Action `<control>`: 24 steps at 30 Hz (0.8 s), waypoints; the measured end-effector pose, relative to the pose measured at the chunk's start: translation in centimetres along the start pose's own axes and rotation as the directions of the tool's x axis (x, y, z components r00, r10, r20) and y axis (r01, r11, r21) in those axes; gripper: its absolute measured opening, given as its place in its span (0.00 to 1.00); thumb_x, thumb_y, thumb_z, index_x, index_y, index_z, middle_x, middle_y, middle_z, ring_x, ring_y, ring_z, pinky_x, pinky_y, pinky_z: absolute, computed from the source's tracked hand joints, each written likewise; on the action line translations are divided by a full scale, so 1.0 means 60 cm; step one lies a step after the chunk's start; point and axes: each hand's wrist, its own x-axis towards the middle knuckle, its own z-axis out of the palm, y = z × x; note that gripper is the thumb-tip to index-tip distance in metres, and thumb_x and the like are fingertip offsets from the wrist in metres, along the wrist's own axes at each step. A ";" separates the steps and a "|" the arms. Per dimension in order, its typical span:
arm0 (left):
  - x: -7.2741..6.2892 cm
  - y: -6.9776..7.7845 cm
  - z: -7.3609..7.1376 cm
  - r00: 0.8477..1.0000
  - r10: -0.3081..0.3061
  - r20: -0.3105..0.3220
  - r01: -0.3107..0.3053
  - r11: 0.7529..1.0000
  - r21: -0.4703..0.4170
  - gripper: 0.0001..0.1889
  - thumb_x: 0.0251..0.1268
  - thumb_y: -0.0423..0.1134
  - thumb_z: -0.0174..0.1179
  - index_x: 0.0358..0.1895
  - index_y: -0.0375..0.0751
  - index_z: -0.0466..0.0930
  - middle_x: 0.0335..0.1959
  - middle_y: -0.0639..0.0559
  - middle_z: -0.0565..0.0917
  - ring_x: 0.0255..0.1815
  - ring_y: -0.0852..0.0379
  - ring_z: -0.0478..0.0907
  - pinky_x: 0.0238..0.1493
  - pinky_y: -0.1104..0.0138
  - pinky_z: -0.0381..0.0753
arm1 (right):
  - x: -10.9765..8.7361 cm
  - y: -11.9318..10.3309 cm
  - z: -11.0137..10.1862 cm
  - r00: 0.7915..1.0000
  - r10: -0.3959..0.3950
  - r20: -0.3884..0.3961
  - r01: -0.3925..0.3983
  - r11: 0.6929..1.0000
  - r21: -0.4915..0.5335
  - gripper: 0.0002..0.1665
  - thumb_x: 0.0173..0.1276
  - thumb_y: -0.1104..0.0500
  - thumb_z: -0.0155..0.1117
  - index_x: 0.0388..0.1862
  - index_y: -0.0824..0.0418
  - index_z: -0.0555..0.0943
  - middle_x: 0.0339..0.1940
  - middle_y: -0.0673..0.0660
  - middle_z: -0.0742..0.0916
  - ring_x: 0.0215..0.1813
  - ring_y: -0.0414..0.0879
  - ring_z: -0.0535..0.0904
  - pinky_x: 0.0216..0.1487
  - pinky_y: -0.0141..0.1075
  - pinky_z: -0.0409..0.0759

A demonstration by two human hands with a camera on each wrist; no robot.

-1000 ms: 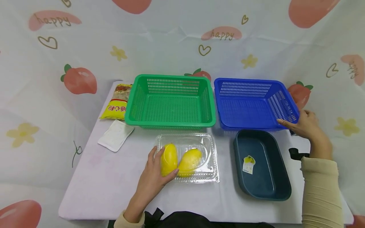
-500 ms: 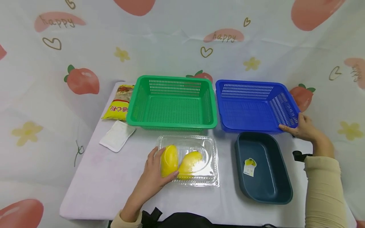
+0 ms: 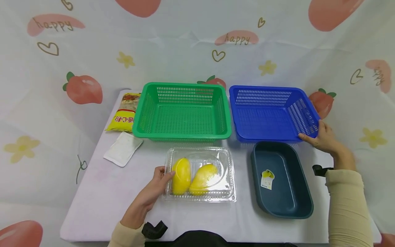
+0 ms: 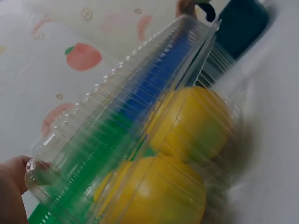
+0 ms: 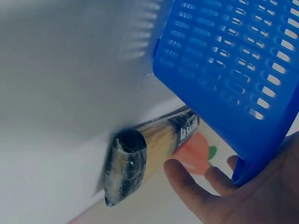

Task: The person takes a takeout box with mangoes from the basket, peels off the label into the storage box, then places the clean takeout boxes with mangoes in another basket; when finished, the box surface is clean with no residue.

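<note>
My left hand (image 3: 152, 190) grips the left edge of a clear plastic clamshell box (image 3: 227, 185), thumb over the lid. Inside lie two yellow mangoes, the left mango (image 3: 181, 176) upright and the right mango (image 3: 203, 180) slanting. In the left wrist view the clear box (image 4: 74, 154) fills the middle, blurred, its ridged side towards the camera. Over at the right, my right hand (image 3: 327, 142) holds the near right corner of a blue basket (image 3: 265, 87), thumb inside the rim. Seen from the right wrist, fingers (image 5: 187, 186) reach out below the rim of the blue basket (image 5: 205, 88).
A green basket (image 3: 182, 136) stands left of the blue one. Nearer sits a dark teal basin (image 3: 293, 202) with a stuck label (image 3: 267, 180). At left lie a yellow food bag (image 3: 121, 116) and a white packet (image 3: 123, 149). A spaghetti pack (image 5: 159, 142) lies beyond the blue basket.
My left hand has slid from over the lid and left mango to the box's left edge, which sits slightly further left. The right hand has stayed at the blue basket's corner.
</note>
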 end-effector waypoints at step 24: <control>0.024 0.205 0.112 0.977 0.155 0.144 -0.155 0.988 -0.014 0.25 0.69 0.50 0.53 0.53 0.46 0.47 0.61 0.41 0.57 0.47 0.51 0.71 0.41 0.63 0.73 | 0.005 0.001 -0.004 0.999 -0.016 -0.028 0.018 0.999 0.037 0.64 0.66 0.38 0.56 0.73 0.71 0.25 0.67 0.87 0.44 0.63 0.84 0.45 0.59 0.75 0.49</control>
